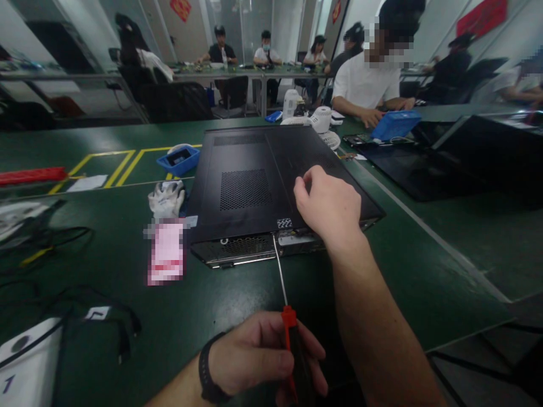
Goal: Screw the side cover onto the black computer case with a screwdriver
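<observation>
The black computer case lies flat on the green table, just ahead of the person, with its top cover in place and closed. The left hand is closed round the red handle of a screwdriver, whose tip meets the rear edge of the case just under the cover. The right hand rests on the cover near that edge, fingers loosely bent and gripping nothing. Judging from this, the work on the rear fastening is at an early stage: no screw lies loose in view and the cover is not lifted. There is one case, one screwdriver, one heap of white gloves and one blue tray beside it, and a second blue tray by a co-worker
</observation>
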Demonstrator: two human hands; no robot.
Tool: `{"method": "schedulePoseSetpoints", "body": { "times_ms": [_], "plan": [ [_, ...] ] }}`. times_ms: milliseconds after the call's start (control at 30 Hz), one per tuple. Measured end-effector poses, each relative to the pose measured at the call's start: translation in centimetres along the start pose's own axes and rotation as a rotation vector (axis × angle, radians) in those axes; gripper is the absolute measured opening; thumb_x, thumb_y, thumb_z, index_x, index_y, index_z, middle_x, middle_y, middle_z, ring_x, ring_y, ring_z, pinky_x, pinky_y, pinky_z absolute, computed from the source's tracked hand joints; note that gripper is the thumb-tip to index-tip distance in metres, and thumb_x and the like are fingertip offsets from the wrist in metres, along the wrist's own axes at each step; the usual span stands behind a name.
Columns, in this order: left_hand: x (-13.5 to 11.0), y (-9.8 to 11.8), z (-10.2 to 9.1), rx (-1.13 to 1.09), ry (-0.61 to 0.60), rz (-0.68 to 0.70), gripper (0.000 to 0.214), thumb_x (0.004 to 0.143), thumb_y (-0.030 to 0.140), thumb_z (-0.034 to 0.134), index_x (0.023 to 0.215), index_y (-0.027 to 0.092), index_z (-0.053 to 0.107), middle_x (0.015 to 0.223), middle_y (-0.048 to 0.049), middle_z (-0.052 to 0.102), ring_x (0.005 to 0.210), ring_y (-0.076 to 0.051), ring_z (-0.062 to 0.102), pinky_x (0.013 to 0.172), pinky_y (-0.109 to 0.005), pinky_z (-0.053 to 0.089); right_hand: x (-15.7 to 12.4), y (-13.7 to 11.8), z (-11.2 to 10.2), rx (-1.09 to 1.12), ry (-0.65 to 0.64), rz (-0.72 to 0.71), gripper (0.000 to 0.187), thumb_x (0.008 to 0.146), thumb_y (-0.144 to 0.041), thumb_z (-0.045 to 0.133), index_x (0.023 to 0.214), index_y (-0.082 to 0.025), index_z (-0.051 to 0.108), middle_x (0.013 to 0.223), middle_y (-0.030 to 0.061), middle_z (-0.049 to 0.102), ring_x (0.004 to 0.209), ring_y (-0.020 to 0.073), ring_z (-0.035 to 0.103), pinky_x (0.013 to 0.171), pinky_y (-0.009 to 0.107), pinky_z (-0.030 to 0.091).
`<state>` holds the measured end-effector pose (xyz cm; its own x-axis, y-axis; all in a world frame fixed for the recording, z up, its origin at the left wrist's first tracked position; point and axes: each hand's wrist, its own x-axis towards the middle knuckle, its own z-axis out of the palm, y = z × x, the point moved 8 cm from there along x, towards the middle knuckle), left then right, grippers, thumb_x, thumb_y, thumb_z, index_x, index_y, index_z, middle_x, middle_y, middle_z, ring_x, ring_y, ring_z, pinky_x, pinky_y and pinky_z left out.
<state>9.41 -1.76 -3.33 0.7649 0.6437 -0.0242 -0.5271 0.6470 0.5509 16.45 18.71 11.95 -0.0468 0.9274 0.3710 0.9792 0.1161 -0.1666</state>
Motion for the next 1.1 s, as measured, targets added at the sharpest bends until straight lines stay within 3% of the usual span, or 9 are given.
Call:
{"method": "schedulePoseSetpoints", "body": {
  "times_ms": [167,300,500,633,733,900,1100],
  "plan": [
    [0.2,-0.2,-0.2,-0.045,-0.009,0.011,0.034,0.084,0.035,0.085,0.108,0.014,0.074,0.100,-0.0141,0.080,0.071,-0.013,0.076,0.057,-0.015,0.056,0.1,0.0,0.0,0.000,0.006,0.000,0.035,0.099,-0.044,0.047,0.101,-0.019,0.071,0.086,0.0138,0.076,0.078,0.0274,0.070,0.069,0.036,0.047],
    [0.5,-0.4,-0.5,-0.014,-0.001,0.077,0.033,0.085,0.037,0.084,0.102,0.015,0.066,0.098,-0.0121,0.080,0.063,-0.010,0.072,0.051,-0.013,0.051,0.1,0.0,0.0,0.004,0.001,0.002,0.033,0.099,-0.042,0.047,0.102,-0.020,0.071,0.088,0.0139,0.077,0.079,0.0283,0.071,0.070,0.037,0.048],
    [0.3,0.3,0.3,-0.024,-0.006,0.060,0.036,0.091,0.042,0.078,0.111,0.014,0.069,0.097,-0.0148,0.080,0.067,-0.013,0.074,0.052,-0.014,0.051,0.1,-0.1,0.0,0.009,0.002,0.006,0.033,0.100,-0.044,0.048,0.103,-0.020,0.071,0.088,0.0136,0.076,0.081,0.0287,0.071,0.072,0.038,0.048],
    [0.4,0.4,1.0,-0.056,-0.042,0.026,0.036,0.088,0.035,0.080,0.117,0.015,0.072,0.104,-0.0155,0.080,0.074,-0.015,0.076,0.053,-0.015,0.050,0.0,0.0,0.0,0.012,-0.003,0.013,0.032,0.100,-0.043,0.049,0.103,-0.020,0.071,0.089,0.0136,0.076,0.083,0.0293,0.071,0.072,0.038,0.048],
    [0.5,0.2,0.6,-0.037,-0.035,0.066,0.029,0.087,0.033,0.082,0.108,0.015,0.071,0.100,-0.0117,0.080,0.070,-0.013,0.075,0.053,-0.015,0.052,0.0,-0.1,-0.1,0.018,0.004,0.010,0.033,0.100,-0.043,0.049,0.102,-0.019,0.071,0.089,0.0140,0.076,0.082,0.0284,0.071,0.073,0.038,0.048],
    [0.7,-0.5,-0.6,-0.004,0.004,0.084,0.035,0.084,0.034,0.085,0.104,0.017,0.062,0.098,-0.0090,0.079,0.060,-0.010,0.070,0.049,-0.015,0.051,0.0,0.0,0.0,0.023,0.007,0.011,0.033,0.100,-0.044,0.049,0.104,-0.020,0.071,0.091,0.0140,0.077,0.083,0.0287,0.071,0.072,0.038,0.048],
    [0.4,-0.1,0.0,0.006,-0.004,0.052,0.042,0.092,0.042,0.076,0.123,0.014,0.069,0.101,-0.0123,0.078,0.067,-0.011,0.071,0.056,-0.016,0.053,-0.1,-0.1,-0.1,0.033,0.001,0.012,0.033,0.100,-0.043,0.049,0.103,-0.020,0.072,0.092,0.0141,0.077,0.084,0.0279,0.070,0.072,0.037,0.048]
  ]
}}
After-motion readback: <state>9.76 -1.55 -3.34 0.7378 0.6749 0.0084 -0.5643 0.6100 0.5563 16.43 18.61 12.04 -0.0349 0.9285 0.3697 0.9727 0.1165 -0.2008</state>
